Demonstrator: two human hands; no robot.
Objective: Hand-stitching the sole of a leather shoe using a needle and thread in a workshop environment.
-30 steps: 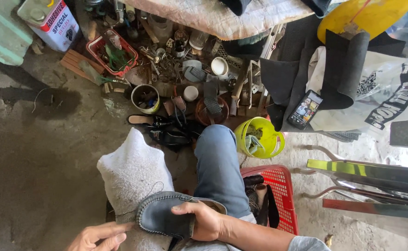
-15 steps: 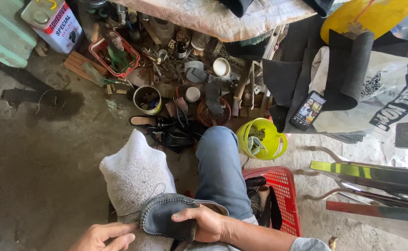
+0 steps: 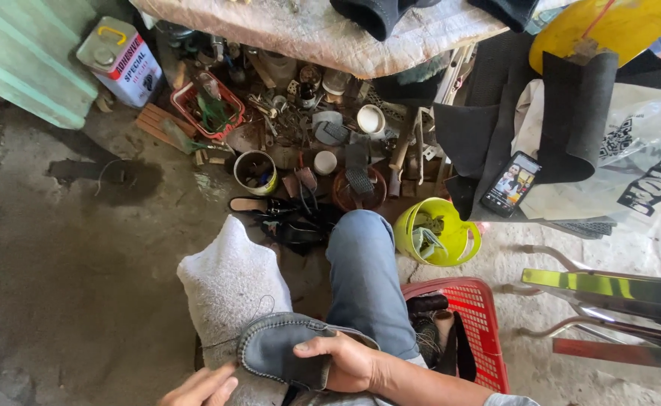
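Floor: stained concrete floor (image 3: pixel 67 286), tool clutter at 12 o'clock, red basket (image 3: pixel 481 316) at 4 o'clock | Shoe: dark slip-on shoe (image 3: pixel 281 349) on cloth-covered knee (image 3: pixel 229 289), 6 o'clock | right hand (image 3: pixel 345 365): closed around shoe's side | left hand (image 3: pixel 199 389): fingers loosely curled at shoe's 8 o'clock, touching its edge, holding nothing visible

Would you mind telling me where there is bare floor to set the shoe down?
Bare concrete floor lies to the left, bordered by the white sack, the green panel and the adhesive can. Ahead of the knee it is crowded: small red basket, tins, tools, yellow bucket. Right of the leg stands a red crate.
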